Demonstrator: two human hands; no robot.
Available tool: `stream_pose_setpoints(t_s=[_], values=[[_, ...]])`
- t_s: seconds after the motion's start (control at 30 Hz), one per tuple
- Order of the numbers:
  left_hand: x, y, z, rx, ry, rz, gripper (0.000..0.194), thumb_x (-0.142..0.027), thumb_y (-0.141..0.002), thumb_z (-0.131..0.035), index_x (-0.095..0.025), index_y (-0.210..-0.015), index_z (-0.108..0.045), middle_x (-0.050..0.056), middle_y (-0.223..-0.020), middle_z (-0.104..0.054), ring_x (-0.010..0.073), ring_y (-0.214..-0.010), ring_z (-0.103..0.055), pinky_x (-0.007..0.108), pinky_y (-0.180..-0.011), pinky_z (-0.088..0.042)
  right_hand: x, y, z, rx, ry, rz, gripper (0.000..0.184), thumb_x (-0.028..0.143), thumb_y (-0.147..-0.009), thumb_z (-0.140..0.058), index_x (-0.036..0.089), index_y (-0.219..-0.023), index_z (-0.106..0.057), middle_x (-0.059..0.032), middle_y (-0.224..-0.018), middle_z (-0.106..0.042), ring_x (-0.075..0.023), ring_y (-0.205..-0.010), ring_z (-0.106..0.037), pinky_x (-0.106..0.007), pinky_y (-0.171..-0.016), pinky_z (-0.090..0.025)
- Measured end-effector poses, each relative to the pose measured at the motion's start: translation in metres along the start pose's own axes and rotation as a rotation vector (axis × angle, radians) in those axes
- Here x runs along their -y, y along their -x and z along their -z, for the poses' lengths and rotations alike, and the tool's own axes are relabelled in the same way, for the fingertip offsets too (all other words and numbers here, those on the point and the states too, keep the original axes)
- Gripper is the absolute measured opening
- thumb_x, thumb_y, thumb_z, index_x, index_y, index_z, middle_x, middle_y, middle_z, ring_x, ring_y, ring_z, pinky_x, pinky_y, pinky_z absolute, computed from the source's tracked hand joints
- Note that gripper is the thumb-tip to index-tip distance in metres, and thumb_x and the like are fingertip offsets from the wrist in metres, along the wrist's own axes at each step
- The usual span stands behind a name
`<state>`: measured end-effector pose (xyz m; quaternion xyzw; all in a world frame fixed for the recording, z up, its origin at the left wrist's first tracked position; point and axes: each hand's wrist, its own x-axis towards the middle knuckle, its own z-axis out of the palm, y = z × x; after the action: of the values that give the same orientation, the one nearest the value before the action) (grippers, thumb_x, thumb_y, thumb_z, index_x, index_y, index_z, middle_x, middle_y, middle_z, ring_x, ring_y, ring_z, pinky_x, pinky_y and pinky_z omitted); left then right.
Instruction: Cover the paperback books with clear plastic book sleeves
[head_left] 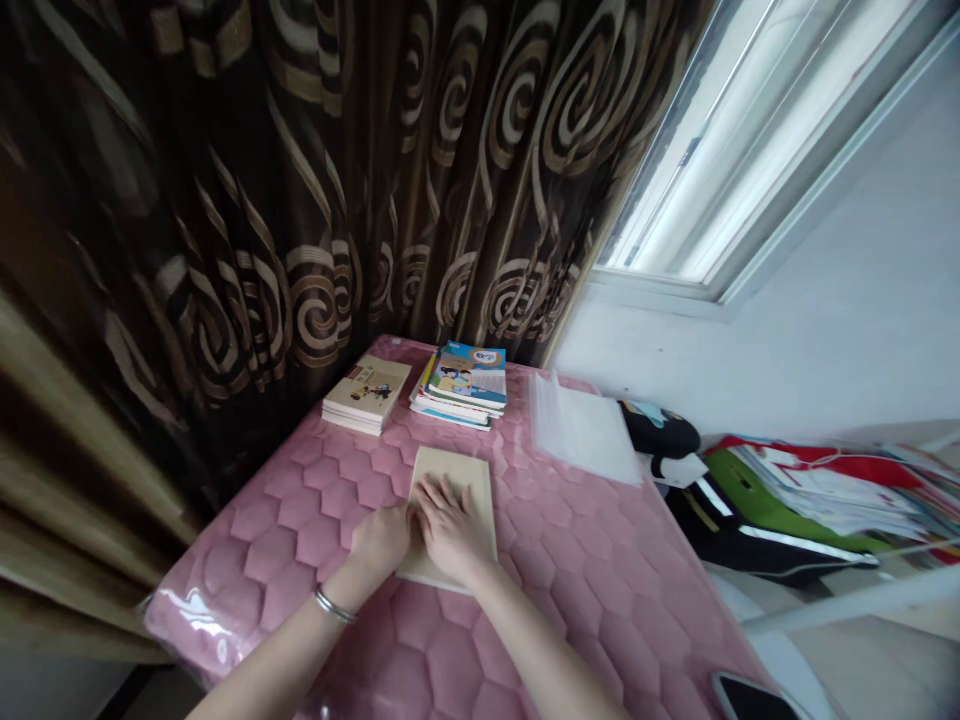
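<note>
Fingers [439, 497] of the right hand [450, 530] are spreading flat on a smooth tan book [465, 480], not gripping it. Left hand [382, 540], wearing a shiny metal bangle [334, 604], is touching the book's edge and staying open too. Book is lying on the puffy pink quilted mat [600, 620], near a stack of picture books [461, 385].
</note>
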<state>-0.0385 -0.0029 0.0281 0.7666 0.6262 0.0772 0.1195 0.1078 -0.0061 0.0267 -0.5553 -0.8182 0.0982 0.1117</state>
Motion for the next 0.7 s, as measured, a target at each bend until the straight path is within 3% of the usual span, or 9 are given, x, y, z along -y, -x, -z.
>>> stream_pose_setpoints(t_s=[0.13,0.4,0.53,0.7], values=[[-0.007,0.009,-0.007,-0.067,-0.066,0.045,0.041,-0.021,-0.097,-0.028,-0.011,-0.100,-0.067,0.022,-0.088,-0.069,0.0302,-0.080,-0.069,0.035,-0.063,-0.052,-0.006,-0.031,0.009,0.018,0.018,0.011,0.052,0.032,-0.100,-0.024,0.023,-0.151,-0.032,-0.0006,-0.158,-0.028,-0.0272,-0.148,-0.017,-0.056,-0.118,-0.013],[-0.013,0.012,0.001,-0.018,-0.108,0.059,0.047,-0.024,-0.099,-0.022,-0.010,-0.103,-0.067,0.023,-0.089,-0.069,0.0322,-0.084,-0.069,0.040,-0.067,-0.054,-0.012,-0.073,0.011,0.005,0.031,-0.165,0.053,0.036,-0.101,-0.018,0.024,-0.149,-0.038,-0.0013,-0.156,-0.033,-0.0251,-0.148,-0.020,-0.051,-0.119,-0.013],[-0.015,0.013,0.002,-0.021,-0.093,0.073,0.047,-0.025,-0.099,-0.022,-0.010,-0.103,-0.067,0.023,-0.089,-0.070,0.0327,-0.083,-0.069,0.040,-0.066,-0.053,-0.009,-0.060,0.007,-0.029,0.037,-0.147,0.054,0.038,-0.102,-0.018,0.019,-0.151,-0.034,-0.0058,-0.159,-0.026,-0.0266,-0.148,-0.016,-0.050,-0.119,-0.012],[-0.014,0.014,-0.001,-0.029,-0.061,0.070,0.040,-0.020,-0.098,-0.027,-0.009,-0.103,-0.066,0.023,-0.089,-0.069,0.0334,-0.082,-0.070,0.042,-0.066,-0.054,-0.025,-0.019,0.006,-0.008,0.036,-0.102,0.053,0.040,-0.102,-0.024,0.023,-0.151,-0.032,-0.0053,-0.160,-0.022,-0.0262,-0.149,-0.015,-0.049,-0.120,-0.012]])
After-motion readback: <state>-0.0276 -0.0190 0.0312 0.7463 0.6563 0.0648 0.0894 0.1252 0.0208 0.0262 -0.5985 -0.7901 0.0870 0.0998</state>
